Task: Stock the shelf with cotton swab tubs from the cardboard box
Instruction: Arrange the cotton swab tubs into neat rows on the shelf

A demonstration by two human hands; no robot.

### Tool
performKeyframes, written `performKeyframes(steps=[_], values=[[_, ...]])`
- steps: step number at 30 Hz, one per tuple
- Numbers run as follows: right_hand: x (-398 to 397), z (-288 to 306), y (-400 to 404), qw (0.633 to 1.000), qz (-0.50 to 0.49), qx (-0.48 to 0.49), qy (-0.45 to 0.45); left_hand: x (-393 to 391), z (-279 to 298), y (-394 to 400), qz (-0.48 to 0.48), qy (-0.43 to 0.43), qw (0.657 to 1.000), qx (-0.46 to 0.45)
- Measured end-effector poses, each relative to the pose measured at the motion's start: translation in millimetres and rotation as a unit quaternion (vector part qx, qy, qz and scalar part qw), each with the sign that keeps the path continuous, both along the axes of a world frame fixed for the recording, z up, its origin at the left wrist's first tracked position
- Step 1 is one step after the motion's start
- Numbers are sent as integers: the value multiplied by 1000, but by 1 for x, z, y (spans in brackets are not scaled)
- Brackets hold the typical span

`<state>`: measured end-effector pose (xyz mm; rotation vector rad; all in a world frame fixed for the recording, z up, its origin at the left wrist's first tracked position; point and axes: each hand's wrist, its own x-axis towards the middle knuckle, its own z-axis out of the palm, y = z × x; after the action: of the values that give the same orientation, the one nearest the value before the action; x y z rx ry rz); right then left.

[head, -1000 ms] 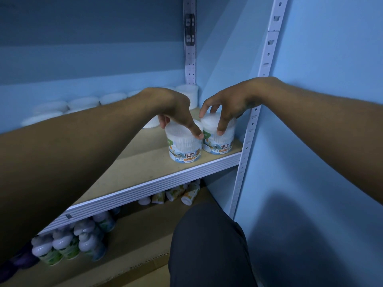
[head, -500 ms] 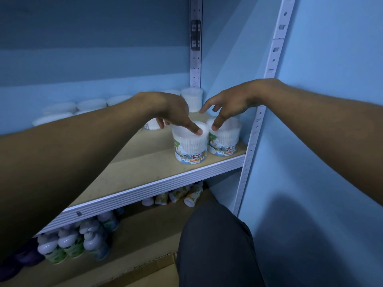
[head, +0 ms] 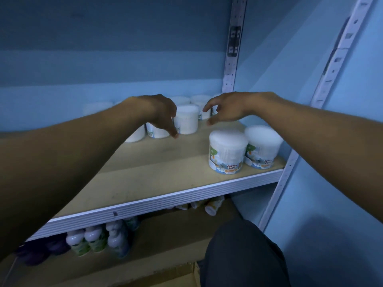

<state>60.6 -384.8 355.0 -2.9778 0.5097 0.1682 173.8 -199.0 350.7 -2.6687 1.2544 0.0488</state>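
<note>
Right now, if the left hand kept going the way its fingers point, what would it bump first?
Probably the bare shelf board: the left hand has its fingers angled down toward it, beside a white tub. Depth is unclear.

A shop stockroom or retail aisle, seen at a stocking shelf.

The shelf (head: 157,183) is a wooden board with a ribbed white metal front edge, hung on perforated white uprights (head: 233,59) against blue walls. On it stand many identical cotton swab tubs (head: 227,154), two near its front right corner and more in rows at its back. Below the shelf, a lower board carries matching white-capped bottles (head: 95,241) packed together, and a cardboard box (head: 186,274) corner shows beneath that.
</note>
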Motion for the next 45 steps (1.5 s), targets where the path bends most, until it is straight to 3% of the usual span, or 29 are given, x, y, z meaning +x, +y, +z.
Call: performKeyframes(steps=[14, 25, 45], values=[[99, -29, 17, 999, 12, -1, -42, 89, -24, 5, -2, 14, 998, -60], [148, -40, 10, 998, 20, -60, -12, 113, -37, -14, -38, 29, 997, -56], [120, -43, 29, 997, 21, -66, -27, 82, -37, -19, -35, -8, 998, -48]])
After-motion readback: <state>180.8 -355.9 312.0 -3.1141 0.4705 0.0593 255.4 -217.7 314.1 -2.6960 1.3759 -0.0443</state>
